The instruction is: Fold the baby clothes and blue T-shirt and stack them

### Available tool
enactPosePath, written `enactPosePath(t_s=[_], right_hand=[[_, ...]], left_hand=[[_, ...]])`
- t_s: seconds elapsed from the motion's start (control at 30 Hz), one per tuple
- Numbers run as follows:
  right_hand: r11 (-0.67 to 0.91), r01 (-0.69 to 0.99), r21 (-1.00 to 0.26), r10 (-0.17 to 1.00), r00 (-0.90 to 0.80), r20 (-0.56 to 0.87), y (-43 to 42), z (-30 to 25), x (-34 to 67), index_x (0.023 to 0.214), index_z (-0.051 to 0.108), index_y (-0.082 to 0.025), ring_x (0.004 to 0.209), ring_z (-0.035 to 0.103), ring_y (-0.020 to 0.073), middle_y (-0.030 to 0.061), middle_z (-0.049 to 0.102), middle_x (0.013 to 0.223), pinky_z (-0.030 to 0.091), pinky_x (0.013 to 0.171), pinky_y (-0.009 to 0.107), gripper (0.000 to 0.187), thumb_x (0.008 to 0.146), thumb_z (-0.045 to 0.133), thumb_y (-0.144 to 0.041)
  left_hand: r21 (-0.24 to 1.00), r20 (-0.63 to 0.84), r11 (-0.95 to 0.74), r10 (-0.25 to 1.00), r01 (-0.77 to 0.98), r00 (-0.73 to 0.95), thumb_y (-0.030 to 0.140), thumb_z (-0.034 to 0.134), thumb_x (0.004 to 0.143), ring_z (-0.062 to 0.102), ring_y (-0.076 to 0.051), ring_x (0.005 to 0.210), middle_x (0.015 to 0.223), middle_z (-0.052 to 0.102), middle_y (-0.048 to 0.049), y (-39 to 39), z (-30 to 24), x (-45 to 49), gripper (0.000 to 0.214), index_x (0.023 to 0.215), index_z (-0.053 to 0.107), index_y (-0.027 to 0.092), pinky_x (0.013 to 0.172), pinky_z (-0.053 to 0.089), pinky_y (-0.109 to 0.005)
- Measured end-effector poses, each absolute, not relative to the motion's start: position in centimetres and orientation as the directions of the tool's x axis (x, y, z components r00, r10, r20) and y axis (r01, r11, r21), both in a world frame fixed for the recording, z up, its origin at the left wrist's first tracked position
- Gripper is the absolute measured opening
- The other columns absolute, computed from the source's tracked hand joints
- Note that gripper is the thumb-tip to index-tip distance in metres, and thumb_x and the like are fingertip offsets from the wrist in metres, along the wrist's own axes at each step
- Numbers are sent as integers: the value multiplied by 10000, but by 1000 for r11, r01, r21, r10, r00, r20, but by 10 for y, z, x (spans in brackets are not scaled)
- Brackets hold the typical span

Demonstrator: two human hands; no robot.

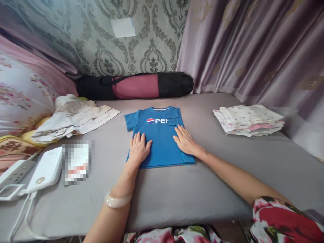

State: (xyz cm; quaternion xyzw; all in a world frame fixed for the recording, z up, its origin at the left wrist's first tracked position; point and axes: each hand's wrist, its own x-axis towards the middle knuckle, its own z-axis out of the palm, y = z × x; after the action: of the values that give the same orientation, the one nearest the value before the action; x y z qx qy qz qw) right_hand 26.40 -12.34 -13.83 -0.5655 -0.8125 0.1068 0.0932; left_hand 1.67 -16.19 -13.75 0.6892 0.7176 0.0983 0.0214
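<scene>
A blue T-shirt (162, 148) with white lettering and a round red, white and blue logo lies flat before me. Its right sleeve and side are folded inward over the chest, covering part of the lettering, while the left sleeve sticks out. My left hand (139, 148) rests on the shirt's lower left edge, fingers stretched out. On the folded right side lies my right hand (186, 140), flat with its fingers extended. Neither hand grips the cloth.
Folded cloths (249, 119) are stacked at the right. Crumpled cloth (76, 118) lies at the left, near a white power bank (45, 168), a power strip (16, 172) and a blurred packet (77, 162). A long black and maroon bag (136, 86) lies along the wall.
</scene>
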Motion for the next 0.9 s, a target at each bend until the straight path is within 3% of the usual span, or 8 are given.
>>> enactPosePath(t_s=[0.17, 0.57, 0.77, 0.9], right_hand=[[383, 888, -254, 922, -385, 43, -155, -138, 266, 1526, 301, -87, 1495, 139, 242, 150, 182, 1609, 157, 1210, 461, 666, 1001, 174, -477], [375, 905, -202, 925, -379, 21, -158, -133, 263, 1524, 303, -81, 1492, 157, 261, 144, 209, 1606, 135, 1207, 478, 643, 1006, 212, -450], [398, 903, -164, 915, -377, 145, -146, -116, 256, 1408, 496, -144, 1358, 422, 262, 137, 497, 1458, 114, 1188, 498, 547, 1019, 214, -406], [363, 912, -191, 920, -320, 225, -118, -111, 245, 1319, 558, -149, 1223, 516, 244, 128, 595, 1329, 272, 1110, 417, 468, 1015, 241, -311]], left_hand=[[168, 143, 17, 989, 986, -42, 459, 394, 968, 326, -332, 1431, 1520, 386, -212, -163, -139, 16, 585, 1417, 449, 88, 1164, 265, -500], [238, 156, 15, 986, 971, -53, 434, 440, 952, 367, -326, 1408, 1481, 440, -217, -166, -135, 12, 521, 1365, 490, 119, 1135, 292, -549], [257, 190, -2, 981, 966, -48, 377, 463, 949, 481, -315, 1312, 1414, 509, -183, -167, -129, 7, 390, 1247, 559, 144, 1056, 409, -484], [302, 238, 18, 967, 953, -94, 337, 456, 951, 557, -282, 1219, 1359, 558, -153, -165, -130, 3, 331, 1211, 575, 171, 982, 472, -419]])
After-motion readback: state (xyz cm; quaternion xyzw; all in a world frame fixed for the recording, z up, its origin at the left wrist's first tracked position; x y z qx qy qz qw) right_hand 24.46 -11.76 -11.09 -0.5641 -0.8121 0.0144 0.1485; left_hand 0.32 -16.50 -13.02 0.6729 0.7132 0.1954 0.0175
